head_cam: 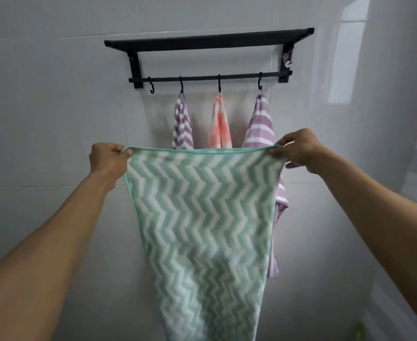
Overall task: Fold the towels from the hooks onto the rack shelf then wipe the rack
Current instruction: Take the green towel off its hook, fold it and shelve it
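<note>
Below rack [208, 38]: left hand [106, 159], right hand [298, 150] pinch green towel [202, 217] top corners; long axis vertical.

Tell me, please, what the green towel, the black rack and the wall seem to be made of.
Green towel: soft plush cloth, probably microfibre; fuzzy zigzag pile, limp drape, stitched edge.
Black rack: likely metal with a matte black coating; thin straight bars, little shine. It could be plastic.
Wall: glazed tile, probably ceramic; glossy reflections and faint grout lines.

Both arms stretched forward and up, left hand [107, 158] and right hand [298, 150] each pinching a towel [202, 217] corner
</note>
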